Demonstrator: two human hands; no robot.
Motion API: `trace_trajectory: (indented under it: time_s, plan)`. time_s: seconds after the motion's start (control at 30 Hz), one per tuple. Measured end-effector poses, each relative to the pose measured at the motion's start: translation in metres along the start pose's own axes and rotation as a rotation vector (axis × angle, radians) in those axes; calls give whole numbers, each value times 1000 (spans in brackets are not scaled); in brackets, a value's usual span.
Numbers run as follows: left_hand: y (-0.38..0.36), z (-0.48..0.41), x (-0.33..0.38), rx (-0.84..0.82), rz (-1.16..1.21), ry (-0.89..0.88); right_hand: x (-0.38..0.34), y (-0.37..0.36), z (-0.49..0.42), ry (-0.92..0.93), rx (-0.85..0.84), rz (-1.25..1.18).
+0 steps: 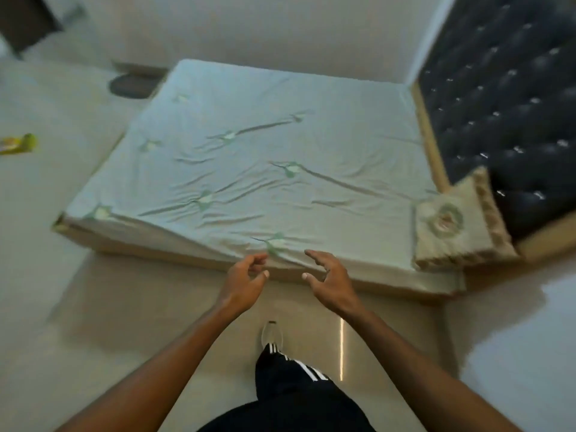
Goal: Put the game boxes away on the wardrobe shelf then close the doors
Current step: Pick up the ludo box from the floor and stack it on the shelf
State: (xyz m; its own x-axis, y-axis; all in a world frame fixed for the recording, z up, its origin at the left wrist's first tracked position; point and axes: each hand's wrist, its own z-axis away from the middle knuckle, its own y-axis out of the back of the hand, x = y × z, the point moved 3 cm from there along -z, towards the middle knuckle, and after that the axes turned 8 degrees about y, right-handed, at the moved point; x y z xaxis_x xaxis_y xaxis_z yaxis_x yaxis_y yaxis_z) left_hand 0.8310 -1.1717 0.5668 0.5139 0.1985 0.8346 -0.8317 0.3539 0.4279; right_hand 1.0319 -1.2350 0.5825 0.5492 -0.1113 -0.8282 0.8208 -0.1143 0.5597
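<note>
Loosely curled, left hand (244, 280), right hand (330, 279) — one bed (265, 135), one cushion (445, 229)

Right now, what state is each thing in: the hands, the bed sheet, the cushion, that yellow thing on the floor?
Left hand: fingers loosely curled, holding nothing.
Right hand: fingers spread, holding nothing.
Bed sheet: spread over the mattress, wrinkled.
Cushion: lying on the bed beside the headboard.
Yellow thing: lying on the floor, too blurred to identify.
</note>
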Motion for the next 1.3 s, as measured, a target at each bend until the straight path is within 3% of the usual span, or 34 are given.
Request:
trace_trajectory:
  time_s: [0.23, 0.47, 0.57, 0.83, 1.3]
  plan:
    - [160, -43, -49, 385, 191, 206, -101, -133, -158, 298, -386, 19]
    - [281, -35, -103, 769, 374, 366, -203, -270, -235, 500, -702, -5]
    - [331, -35, -130, 862, 396, 399, -244, -332, -259, 581, -782, -14]
    - [506, -74, -206, 953, 392, 437, -358, -505, -326, 649, -894, -5]
    - [842, -220, -319, 908, 320, 420, -535, -777, -505, 543, -834, -106]
